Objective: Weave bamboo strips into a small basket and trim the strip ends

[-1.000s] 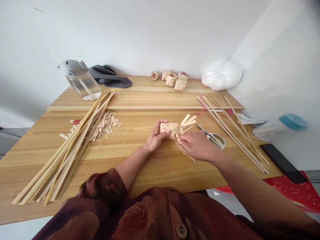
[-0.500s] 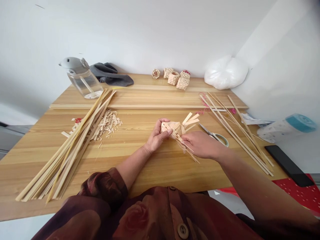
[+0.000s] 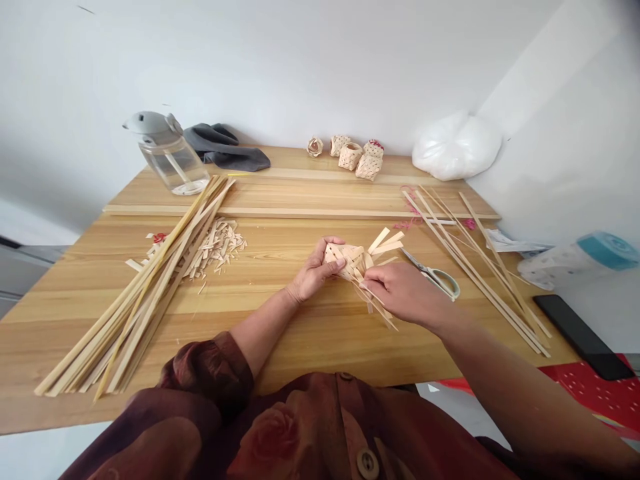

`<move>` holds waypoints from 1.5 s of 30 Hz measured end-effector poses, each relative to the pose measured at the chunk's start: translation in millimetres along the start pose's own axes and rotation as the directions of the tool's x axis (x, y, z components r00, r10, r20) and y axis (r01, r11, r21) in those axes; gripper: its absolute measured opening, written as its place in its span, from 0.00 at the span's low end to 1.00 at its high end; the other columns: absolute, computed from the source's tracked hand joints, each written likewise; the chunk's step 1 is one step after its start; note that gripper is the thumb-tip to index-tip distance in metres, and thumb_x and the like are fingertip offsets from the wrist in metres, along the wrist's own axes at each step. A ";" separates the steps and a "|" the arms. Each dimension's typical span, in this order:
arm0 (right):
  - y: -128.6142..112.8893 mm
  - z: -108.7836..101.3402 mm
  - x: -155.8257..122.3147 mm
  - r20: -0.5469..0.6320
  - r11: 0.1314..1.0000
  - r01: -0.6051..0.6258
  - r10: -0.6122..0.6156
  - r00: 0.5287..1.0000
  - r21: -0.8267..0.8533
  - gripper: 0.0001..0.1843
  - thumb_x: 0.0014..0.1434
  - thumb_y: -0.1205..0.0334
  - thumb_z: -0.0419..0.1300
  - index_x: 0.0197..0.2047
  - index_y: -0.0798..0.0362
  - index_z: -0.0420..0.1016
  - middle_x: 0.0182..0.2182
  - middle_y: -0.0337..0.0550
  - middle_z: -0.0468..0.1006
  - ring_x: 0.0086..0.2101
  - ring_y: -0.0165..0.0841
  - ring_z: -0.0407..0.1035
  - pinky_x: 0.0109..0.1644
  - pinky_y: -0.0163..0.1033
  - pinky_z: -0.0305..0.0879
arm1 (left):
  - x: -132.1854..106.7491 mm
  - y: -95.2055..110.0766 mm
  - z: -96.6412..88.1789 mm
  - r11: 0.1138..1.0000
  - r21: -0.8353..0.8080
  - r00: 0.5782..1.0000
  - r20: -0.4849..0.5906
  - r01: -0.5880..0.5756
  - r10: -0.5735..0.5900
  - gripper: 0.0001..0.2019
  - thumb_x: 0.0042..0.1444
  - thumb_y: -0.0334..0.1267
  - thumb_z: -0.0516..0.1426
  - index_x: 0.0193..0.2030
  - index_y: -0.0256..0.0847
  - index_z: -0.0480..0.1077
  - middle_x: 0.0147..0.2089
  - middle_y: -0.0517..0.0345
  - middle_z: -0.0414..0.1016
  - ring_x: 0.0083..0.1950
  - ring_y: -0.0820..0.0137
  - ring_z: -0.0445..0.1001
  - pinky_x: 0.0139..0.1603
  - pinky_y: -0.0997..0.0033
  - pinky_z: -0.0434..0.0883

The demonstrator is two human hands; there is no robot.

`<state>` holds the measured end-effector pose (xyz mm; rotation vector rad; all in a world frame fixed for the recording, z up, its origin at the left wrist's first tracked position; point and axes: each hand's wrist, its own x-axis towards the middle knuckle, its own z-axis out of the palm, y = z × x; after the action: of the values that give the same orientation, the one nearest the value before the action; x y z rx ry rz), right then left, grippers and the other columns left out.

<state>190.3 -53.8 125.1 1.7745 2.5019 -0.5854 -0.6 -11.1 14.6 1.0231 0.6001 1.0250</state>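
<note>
A small half-woven bamboo basket [image 3: 346, 259] with loose strip ends sticking out to the right lies on the wooden table [image 3: 280, 313] in front of me. My left hand [image 3: 313, 274] wraps round its left side, fingers curled over the weave. My right hand [image 3: 400, 291] pinches the thin strips that trail out of its lower right. Scissors [image 3: 436, 275] with pale handles lie just right of my right hand.
A long bundle of bamboo strips [image 3: 145, 287] and a heap of offcuts [image 3: 216, 244] lie at left. More strips [image 3: 475, 260] lie at right. At the back stand a spray bottle [image 3: 167, 155], grey cloth [image 3: 225, 151], finished small baskets [image 3: 356, 155] and a white bag [image 3: 456, 147]. A phone [image 3: 575, 327] lies at far right.
Both hands keep hold of the woven piece and have barely moved. The view has shifted a little, so everything sits slightly to the right in the picture.
</note>
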 end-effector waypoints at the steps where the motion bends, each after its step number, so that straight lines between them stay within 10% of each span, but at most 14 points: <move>1: 1.9 1.5 0.3 0.004 1.000 0.000 0.000 1.000 0.011 0.20 0.67 0.60 0.54 0.23 0.51 0.55 0.22 0.38 0.67 0.26 0.31 0.58 0.33 0.42 0.42 | -0.2 0.4 0.2 1.000 0.001 1.000 0.001 0.004 -0.004 0.28 0.54 0.48 0.67 0.58 0.46 0.62 0.47 0.58 0.74 0.44 0.68 0.73 0.46 0.67 0.71; 12: -0.4 5.7 -7.4 -0.102 0.986 0.009 0.009 0.995 0.168 0.20 0.68 0.55 0.51 0.24 0.50 0.58 0.22 0.37 0.66 0.27 0.32 0.60 0.34 0.39 0.48 | -6.1 10.1 7.5 0.995 0.084 0.997 0.046 0.057 -0.061 0.28 0.55 0.51 0.66 0.57 0.47 0.61 0.44 0.60 0.70 0.37 0.72 0.68 0.35 0.73 0.65; 30: 4.4 15.0 0.8 -0.080 0.996 0.090 -0.090 0.993 0.003 0.17 0.69 0.58 0.50 0.27 0.51 0.61 0.25 0.40 0.70 0.30 0.34 0.62 0.36 0.40 0.48 | -5.6 3.5 9.6 0.981 0.158 0.994 0.045 -0.109 0.103 0.29 0.53 0.46 0.69 0.55 0.43 0.61 0.45 0.57 0.72 0.42 0.71 0.71 0.47 0.69 0.70; 45: 5.9 23.8 -6.7 -0.133 0.967 0.088 -0.057 0.990 0.240 0.20 0.69 0.56 0.53 0.25 0.50 0.61 0.21 0.36 0.67 0.27 0.33 0.61 0.34 0.40 0.52 | -8.1 6.5 17.0 0.995 0.031 0.995 -0.016 -0.096 0.096 0.27 0.49 0.42 0.70 0.53 0.42 0.66 0.44 0.56 0.74 0.42 0.70 0.74 0.46 0.69 0.71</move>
<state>193.4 -65.5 102.8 1.8572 2.6904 -0.8481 7.1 -24.3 27.4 1.0791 0.5867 1.1128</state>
